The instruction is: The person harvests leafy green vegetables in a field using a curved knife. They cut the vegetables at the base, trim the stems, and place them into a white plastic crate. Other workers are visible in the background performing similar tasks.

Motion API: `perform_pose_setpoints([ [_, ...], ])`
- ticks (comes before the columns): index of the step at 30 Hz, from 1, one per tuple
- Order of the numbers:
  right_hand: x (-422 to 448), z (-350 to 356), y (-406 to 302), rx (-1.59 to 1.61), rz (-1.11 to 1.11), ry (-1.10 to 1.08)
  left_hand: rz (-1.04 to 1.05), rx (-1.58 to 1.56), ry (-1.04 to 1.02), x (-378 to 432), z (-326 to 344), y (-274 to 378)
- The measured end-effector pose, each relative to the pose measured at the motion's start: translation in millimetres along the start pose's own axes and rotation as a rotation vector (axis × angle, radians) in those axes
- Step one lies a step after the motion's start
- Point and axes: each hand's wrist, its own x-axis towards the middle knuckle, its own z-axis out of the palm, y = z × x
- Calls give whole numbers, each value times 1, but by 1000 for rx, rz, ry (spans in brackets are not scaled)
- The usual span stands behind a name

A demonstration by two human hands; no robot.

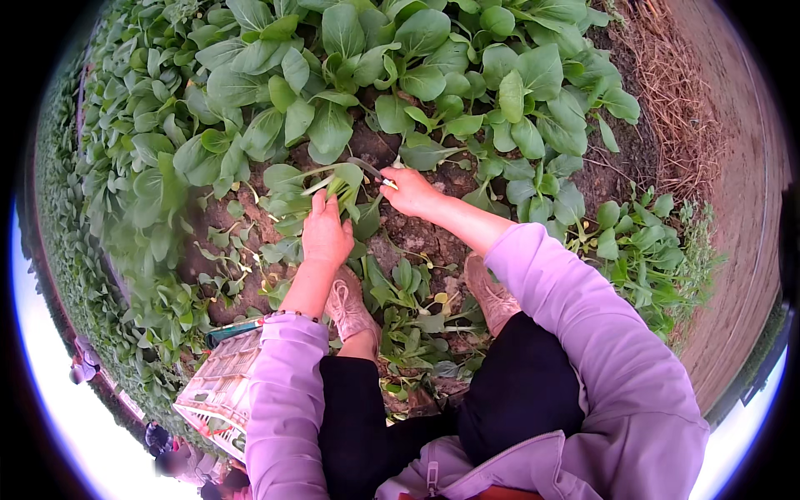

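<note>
My left hand (327, 232) grips a leafy green plant (339, 186), probably bok choy, by its pale green stems, with its leaves spreading to both sides of my fingers. In my right hand (410, 192) is a small knife (365, 166), perhaps a sickle. Its dark, narrow blade points to the upper left, close to the plant's stems. Whether the blade touches them I cannot tell. Bare brown soil (400, 234) and scattered cut leaves lie below both hands.
Dense rows of standing greens (337, 75) grow ahead and to the left. A plastic crate (219, 387) sits beside my left forearm. Loose leaves (406, 337) lie between my shoes. Dry straw (678, 106) and a dirt path (731, 250) run along the right. Several people are far off, lower left.
</note>
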Motion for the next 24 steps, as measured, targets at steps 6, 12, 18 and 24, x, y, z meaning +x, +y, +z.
perform_pose_setpoints([
  [6, -16, -62, -43, -28, 339, -362, -52, -24, 138, -23, -24, -7],
  [12, -97, -88, -98, 867, 188, -117, 491, 131, 267, -110, -60, 40],
  [18, -140, -95, -95, 244, 33, 50, 490, -561, -267, -146, -83, 35],
  [24, -154, -73, -110, 811, 244, -300, 341, -454, -74, -128, -80, 88],
])
